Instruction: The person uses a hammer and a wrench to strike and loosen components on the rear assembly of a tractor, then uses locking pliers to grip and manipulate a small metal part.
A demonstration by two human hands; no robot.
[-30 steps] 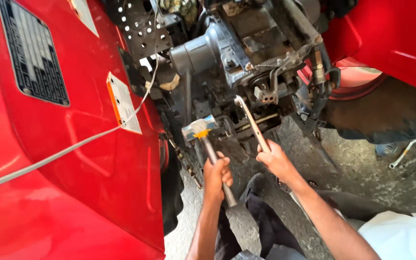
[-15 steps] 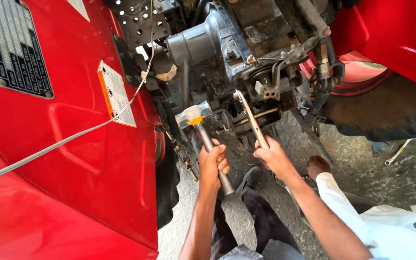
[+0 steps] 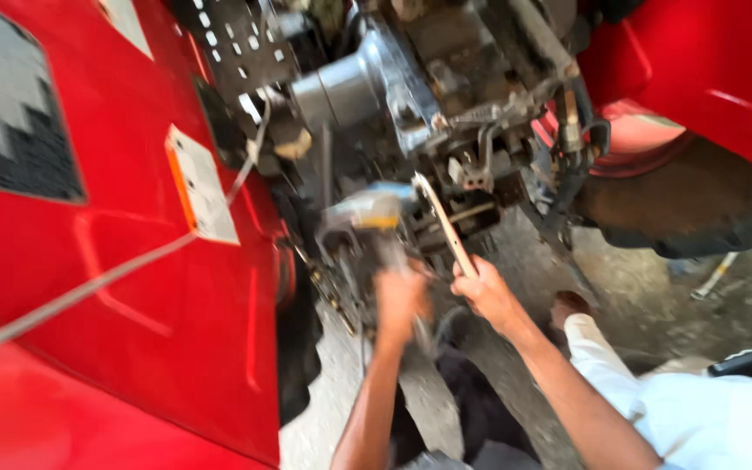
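Head view showed a red tractor body (image 3: 132, 287) beside the grimy engine block (image 3: 446, 113). Left hand (image 3: 400, 300) was clenched round a hammer (image 3: 374, 219), blurred, its head near the block. Right hand (image 3: 487, 294) gripped a slim metal rod (image 3: 444, 224), tip set against the linkage. Judging by this, the driving was under way, nothing freed yet.

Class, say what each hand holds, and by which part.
Left hand: hammer, by its handle's lower end. Right hand: long metal bar, by its lower end.
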